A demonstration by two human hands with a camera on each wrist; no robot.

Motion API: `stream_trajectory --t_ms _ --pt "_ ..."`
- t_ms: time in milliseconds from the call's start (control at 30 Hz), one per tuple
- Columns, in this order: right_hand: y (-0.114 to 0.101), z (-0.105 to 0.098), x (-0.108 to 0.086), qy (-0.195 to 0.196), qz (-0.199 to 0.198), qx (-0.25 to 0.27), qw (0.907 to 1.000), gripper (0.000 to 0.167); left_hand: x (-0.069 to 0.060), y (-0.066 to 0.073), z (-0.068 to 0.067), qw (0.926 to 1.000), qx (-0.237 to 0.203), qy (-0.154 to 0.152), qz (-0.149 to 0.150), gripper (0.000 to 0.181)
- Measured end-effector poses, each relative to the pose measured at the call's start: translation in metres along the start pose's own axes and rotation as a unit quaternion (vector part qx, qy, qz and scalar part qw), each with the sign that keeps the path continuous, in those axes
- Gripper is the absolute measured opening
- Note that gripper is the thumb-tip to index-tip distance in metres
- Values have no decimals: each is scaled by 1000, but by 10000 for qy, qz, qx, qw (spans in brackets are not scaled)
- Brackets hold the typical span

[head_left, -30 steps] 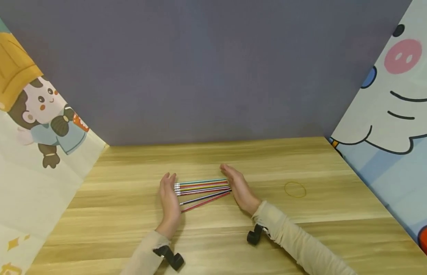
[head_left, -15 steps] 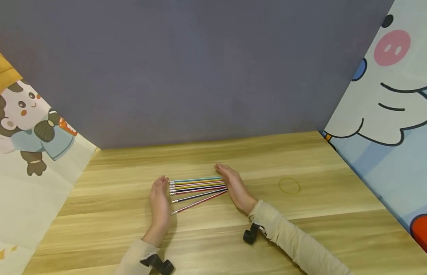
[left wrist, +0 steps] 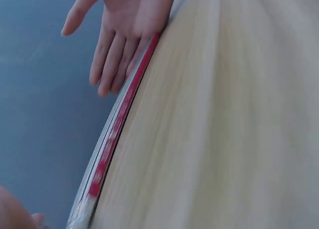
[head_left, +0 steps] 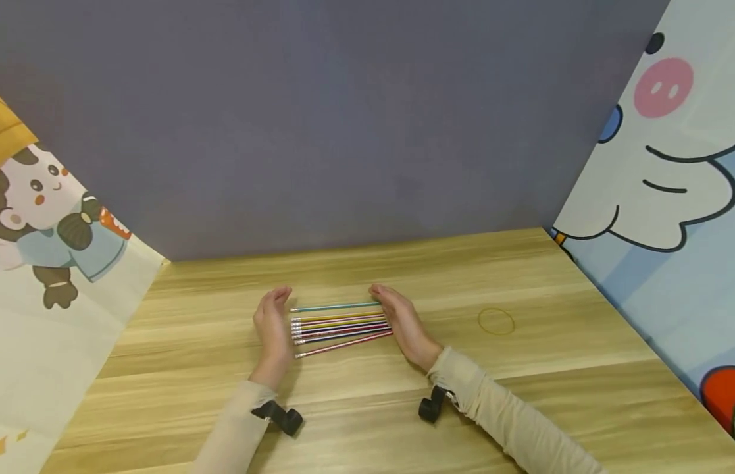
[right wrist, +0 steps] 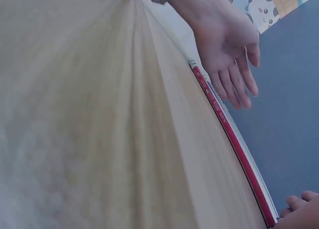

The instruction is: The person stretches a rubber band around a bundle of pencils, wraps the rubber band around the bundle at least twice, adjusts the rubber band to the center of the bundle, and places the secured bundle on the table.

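Several striped pencils [head_left: 340, 326] lie side by side on the wooden table, eraser ends to the left. A teal pencil [head_left: 334, 307] sits slightly apart at the far side, a red one [head_left: 343, 344] at the near side. Straight-fingered, my left hand [head_left: 273, 334] stands on edge just left of the erasers, a small gap between. My right hand [head_left: 405, 326] rests on edge against the other ends, fingers extended. In the left wrist view the right hand [left wrist: 130, 34] shows its palm beyond a red pencil [left wrist: 119, 119]; the right wrist view shows the left palm [right wrist: 227, 52].
A thin yellow rubber band [head_left: 496, 321] lies on the table [head_left: 367, 421] to the right of my right hand. A grey panel [head_left: 355, 131] rises behind the table, with cartoon-printed walls on the left and right.
My left hand moved left off the eraser ends, then slightly away from me. The teal pencil separated from the group, while a dark pencil closed in on it. My right hand stayed against the other ends.
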State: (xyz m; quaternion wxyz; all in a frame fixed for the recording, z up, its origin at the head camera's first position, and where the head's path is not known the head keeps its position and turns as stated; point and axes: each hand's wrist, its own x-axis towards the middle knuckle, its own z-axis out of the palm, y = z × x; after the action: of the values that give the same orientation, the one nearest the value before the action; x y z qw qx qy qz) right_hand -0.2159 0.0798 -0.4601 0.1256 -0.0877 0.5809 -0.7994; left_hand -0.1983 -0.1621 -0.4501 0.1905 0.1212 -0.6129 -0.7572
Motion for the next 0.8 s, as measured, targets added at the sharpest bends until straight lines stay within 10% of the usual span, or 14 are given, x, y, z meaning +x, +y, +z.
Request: stream_trajectory --t_ms 67,133,333,433,633,700,800 --pt "0 1 1 -76 42 -21 10000 56 -5 8 -14 9956 639 -594 -337 42" --pt "-1 1 1 -183 91 -45 9998 57 -11 16 -27 9755 1591 -1411 -567 44" --pt "-6 -4 2 -311 225 -124 9992 61 -25 29 -41 8407 4330 -3236 332 93" --pt "-9 -8 2 -318 300 -145 9989 62 -25 29 -36 8034 4812 -3422 765 100" --pt "-9 -9 1 -345 348 5 9988 63 -16 28 -32 7980 4900 -3315 1147 85" --pt "-8 -6 1 -300 314 51 9990 64 -11 28 -34 8162 4637 -3279 1062 78" --pt "-7 -1 2 -199 187 60 9996 67 -4 27 -37 8695 3788 -3134 480 65"
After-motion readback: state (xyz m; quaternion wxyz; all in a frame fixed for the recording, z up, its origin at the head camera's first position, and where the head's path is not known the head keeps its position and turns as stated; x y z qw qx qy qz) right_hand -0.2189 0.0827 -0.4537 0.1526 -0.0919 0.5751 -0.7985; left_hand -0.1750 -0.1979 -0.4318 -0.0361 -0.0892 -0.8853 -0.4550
